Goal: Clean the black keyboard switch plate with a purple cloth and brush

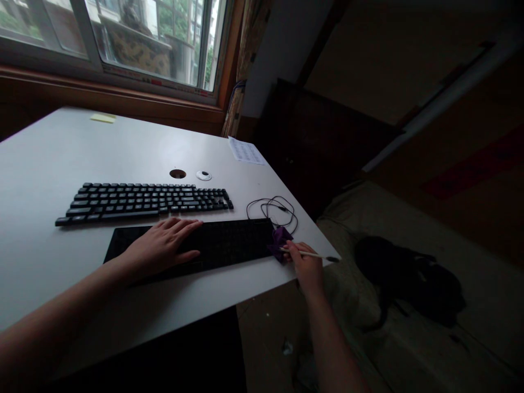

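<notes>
A black keyboard base (233, 240) lies flat near the desk's front edge, its face too dark to make out in detail. My left hand (167, 240) rests on its left half, fingers stretched out and thumb apart. At the right end of the base, my right hand (306, 267) grips a thin brush (313, 254) with a pale handle, its dark bristles pointing right. A crumpled purple cloth (280, 237) sits at the brush's other end, touching the base's right edge. Just behind the base, black keycaps (139, 199) lie in keyboard rows on the desk.
A thin black cable (266, 202) loops behind the base's right end. The white desk (135, 155) has a round hole (177, 174) with its cover (203, 176) beside it. Printed paper (248, 152) and yellow notes (103, 118) lie farther back. A dark bag-like bundle (409, 278) lies at right.
</notes>
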A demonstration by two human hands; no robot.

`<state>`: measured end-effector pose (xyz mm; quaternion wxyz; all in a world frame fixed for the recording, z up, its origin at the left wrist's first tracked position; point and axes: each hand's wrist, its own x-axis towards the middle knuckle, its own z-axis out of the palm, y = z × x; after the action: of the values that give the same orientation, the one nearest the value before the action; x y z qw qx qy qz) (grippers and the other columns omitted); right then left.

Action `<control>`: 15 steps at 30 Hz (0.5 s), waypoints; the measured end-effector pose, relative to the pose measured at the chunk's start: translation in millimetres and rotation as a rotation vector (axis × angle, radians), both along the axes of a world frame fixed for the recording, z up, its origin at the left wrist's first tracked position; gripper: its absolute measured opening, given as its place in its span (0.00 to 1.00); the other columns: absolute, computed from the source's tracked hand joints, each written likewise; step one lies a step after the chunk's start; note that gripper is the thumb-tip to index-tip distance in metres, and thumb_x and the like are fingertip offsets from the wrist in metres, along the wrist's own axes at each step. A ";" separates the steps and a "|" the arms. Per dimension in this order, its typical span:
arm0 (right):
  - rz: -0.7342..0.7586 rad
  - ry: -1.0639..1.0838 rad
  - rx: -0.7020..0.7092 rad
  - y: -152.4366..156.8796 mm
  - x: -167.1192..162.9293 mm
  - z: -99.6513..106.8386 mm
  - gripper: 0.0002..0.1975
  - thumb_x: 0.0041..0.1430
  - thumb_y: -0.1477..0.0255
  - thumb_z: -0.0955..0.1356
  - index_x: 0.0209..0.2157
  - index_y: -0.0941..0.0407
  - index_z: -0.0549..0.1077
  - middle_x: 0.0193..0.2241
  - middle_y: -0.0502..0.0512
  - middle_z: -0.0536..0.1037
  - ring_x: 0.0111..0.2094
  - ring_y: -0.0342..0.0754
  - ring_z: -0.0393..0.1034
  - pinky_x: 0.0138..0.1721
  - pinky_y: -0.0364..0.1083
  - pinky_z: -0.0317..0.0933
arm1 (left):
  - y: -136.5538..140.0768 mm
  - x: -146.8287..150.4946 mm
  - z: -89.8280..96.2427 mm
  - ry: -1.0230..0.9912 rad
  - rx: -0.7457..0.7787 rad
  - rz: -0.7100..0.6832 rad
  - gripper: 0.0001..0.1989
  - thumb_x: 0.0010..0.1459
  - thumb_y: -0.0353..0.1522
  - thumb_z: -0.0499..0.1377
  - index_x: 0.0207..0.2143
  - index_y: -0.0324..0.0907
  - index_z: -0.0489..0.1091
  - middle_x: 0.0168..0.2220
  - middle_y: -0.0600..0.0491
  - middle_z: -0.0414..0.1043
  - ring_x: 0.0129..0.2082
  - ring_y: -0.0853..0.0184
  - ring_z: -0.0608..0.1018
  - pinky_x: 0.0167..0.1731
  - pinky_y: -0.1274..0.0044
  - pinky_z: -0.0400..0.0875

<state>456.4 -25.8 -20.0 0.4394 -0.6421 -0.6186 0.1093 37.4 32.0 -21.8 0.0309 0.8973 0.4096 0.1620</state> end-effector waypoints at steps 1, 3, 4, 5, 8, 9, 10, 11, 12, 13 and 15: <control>0.007 -0.004 0.006 0.5 -1.5 -0.4 0.20 0.67 0.55 0.66 0.30 0.54 0.81 0.27 0.55 0.80 0.27 0.50 0.75 0.32 0.48 0.68 | 0.1 -0.1 -0.1 0.000 0.001 -0.001 0.39 0.66 0.56 0.52 0.71 0.47 0.53 0.65 0.47 0.66 0.62 0.48 0.68 0.61 0.59 0.60; -0.003 0.002 0.026 2.5 -5.3 -1.8 0.20 0.67 0.55 0.67 0.31 0.54 0.81 0.28 0.55 0.80 0.28 0.50 0.75 0.32 0.48 0.69 | 0.6 -0.4 -0.5 0.003 0.001 -0.008 0.38 0.67 0.56 0.53 0.71 0.47 0.54 0.65 0.46 0.66 0.61 0.48 0.68 0.61 0.59 0.60; -0.015 0.005 0.039 4.5 -7.5 -2.5 0.20 0.67 0.55 0.67 0.32 0.54 0.82 0.28 0.55 0.80 0.28 0.50 0.75 0.32 0.48 0.69 | 0.9 -0.6 -0.7 0.004 0.002 -0.012 0.38 0.67 0.55 0.53 0.71 0.46 0.54 0.65 0.46 0.66 0.61 0.48 0.68 0.61 0.59 0.60; -0.026 0.002 0.049 7.3 -9.7 -3.2 0.20 0.67 0.55 0.67 0.33 0.55 0.82 0.28 0.55 0.80 0.27 0.50 0.74 0.31 0.48 0.69 | 1.3 -0.8 -0.9 0.005 0.003 -0.017 0.38 0.67 0.55 0.53 0.71 0.46 0.54 0.65 0.46 0.66 0.61 0.48 0.68 0.61 0.59 0.61; -0.041 -0.022 0.059 21.4 -15.5 -3.1 0.21 0.67 0.54 0.66 0.33 0.55 0.82 0.29 0.56 0.80 0.26 0.49 0.74 0.32 0.48 0.69 | 2.2 -1.5 -1.2 0.006 0.005 -0.035 0.37 0.67 0.55 0.53 0.71 0.47 0.55 0.66 0.47 0.65 0.61 0.48 0.68 0.61 0.59 0.60; -0.039 -0.022 0.057 28.0 -17.2 -2.3 0.22 0.66 0.53 0.66 0.33 0.55 0.81 0.29 0.56 0.81 0.26 0.49 0.74 0.32 0.48 0.69 | 2.4 -1.7 -1.2 0.003 0.005 -0.040 0.36 0.67 0.55 0.53 0.71 0.48 0.55 0.66 0.47 0.64 0.61 0.49 0.68 0.61 0.59 0.60; -0.034 -0.011 0.055 35.2 -18.6 -1.2 0.22 0.66 0.52 0.66 0.32 0.56 0.81 0.30 0.57 0.81 0.27 0.49 0.74 0.31 0.48 0.69 | 2.5 -1.8 -1.2 -0.001 0.004 -0.043 0.36 0.67 0.54 0.53 0.71 0.49 0.55 0.67 0.48 0.64 0.61 0.49 0.68 0.62 0.58 0.60; -0.020 0.002 0.055 42.8 -20.0 0.0 0.23 0.66 0.52 0.66 0.33 0.56 0.81 0.30 0.57 0.81 0.27 0.50 0.75 0.30 0.48 0.69 | 2.5 -1.8 -1.1 -0.004 0.004 -0.045 0.36 0.67 0.54 0.53 0.71 0.50 0.55 0.67 0.48 0.64 0.61 0.49 0.68 0.62 0.59 0.60; -0.001 0.007 0.059 50.5 -21.2 1.4 0.23 0.65 0.51 0.66 0.33 0.56 0.81 0.31 0.57 0.81 0.28 0.50 0.75 0.31 0.48 0.69 | 2.4 -1.8 -1.0 -0.005 0.004 -0.046 0.36 0.67 0.54 0.53 0.71 0.50 0.55 0.67 0.48 0.64 0.61 0.49 0.68 0.62 0.59 0.60; 0.019 0.000 0.066 57.8 -22.2 2.7 0.23 0.65 0.51 0.66 0.32 0.56 0.81 0.31 0.58 0.81 0.29 0.50 0.75 0.33 0.48 0.69 | 2.1 -1.8 -0.8 -0.005 0.005 -0.046 0.35 0.68 0.54 0.53 0.71 0.50 0.55 0.66 0.48 0.64 0.61 0.49 0.68 0.62 0.59 0.60; 0.044 -0.002 0.072 69.8 -23.4 4.9 0.24 0.66 0.51 0.66 0.31 0.56 0.81 0.31 0.58 0.82 0.30 0.51 0.76 0.35 0.49 0.70 | 1.4 -1.5 -0.4 -0.001 0.008 -0.043 0.35 0.68 0.54 0.52 0.71 0.49 0.55 0.66 0.48 0.64 0.62 0.49 0.68 0.62 0.59 0.60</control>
<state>433.0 44.0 -15.1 0.4589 -0.6124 -0.6366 0.0959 35.9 33.4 -22.2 0.0309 0.9059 0.3894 0.1636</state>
